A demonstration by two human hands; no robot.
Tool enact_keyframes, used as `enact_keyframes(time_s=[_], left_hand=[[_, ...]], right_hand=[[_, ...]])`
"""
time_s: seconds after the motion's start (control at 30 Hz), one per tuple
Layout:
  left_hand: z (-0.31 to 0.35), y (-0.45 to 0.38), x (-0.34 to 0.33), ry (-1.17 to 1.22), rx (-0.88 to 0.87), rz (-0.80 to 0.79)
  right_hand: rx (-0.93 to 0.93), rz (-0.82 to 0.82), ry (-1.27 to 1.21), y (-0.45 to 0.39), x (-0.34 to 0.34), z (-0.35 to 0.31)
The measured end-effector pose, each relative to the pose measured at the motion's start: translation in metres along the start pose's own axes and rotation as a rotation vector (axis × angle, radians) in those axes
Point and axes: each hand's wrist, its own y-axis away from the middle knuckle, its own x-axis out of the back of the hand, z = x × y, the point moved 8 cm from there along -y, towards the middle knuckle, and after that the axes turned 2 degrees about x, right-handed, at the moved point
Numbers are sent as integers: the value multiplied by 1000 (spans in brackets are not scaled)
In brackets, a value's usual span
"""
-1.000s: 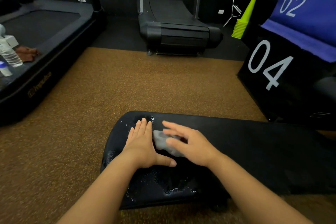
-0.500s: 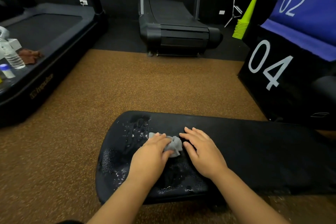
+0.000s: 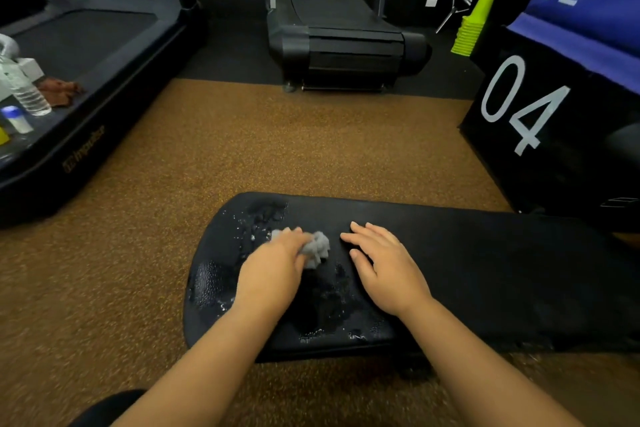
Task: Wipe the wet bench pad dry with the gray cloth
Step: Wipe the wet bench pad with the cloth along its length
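The black bench pad (image 3: 485, 253) lies across the lower middle of the view, with water drops and wet patches on its left end. A crumpled gray cloth (image 3: 318, 248) sits on that wet end. My left hand (image 3: 273, 274) is shut on the cloth and presses it against the pad. Beside it to the right, my right hand (image 3: 388, 267) lies flat on the pad, fingers spread, holding nothing and apart from the cloth.
Brown speckled floor (image 3: 277, 149) surrounds the bench. A treadmill (image 3: 86, 55) at left carries a water bottle (image 3: 24, 87), a small container and a brown rag. Another treadmill (image 3: 346, 38) stands ahead. Black numbered boxes (image 3: 540, 121) and stacked yellow-green cones (image 3: 478, 17) stand at right.
The cloth passed from under my right hand into my left hand. My right hand let go and shifted right, flat on the pad. My left hand now rubs the cloth leftward.
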Motion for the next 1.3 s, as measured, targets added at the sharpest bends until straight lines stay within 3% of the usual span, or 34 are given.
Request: enact_keyframes(time_s=[0.13,0.33,0.5,0.77,0.93,1.17,1.3], left_hand=[[9,-2,-8,5,73,84],[31,27,-18,20,-146,-1],[26,4,-15,-11,24,50],[33,46,-21,77,-187,-19],[25,28,-13,52,-16,50],[56,73,-28,19,-371,-69],[44,57,-21,30,-244,-58]], right_hand=[[0,3,-3,-1,-1,0],[-9,19,-69,-1,2,1],[-3,-16,-33,-1,1,-1],[3,-17,-28,-2,-1,1],[3,-11,-32,-1,-1,1],[-3,31,-84,-3,1,4],[3,25,-104,-1,1,4]])
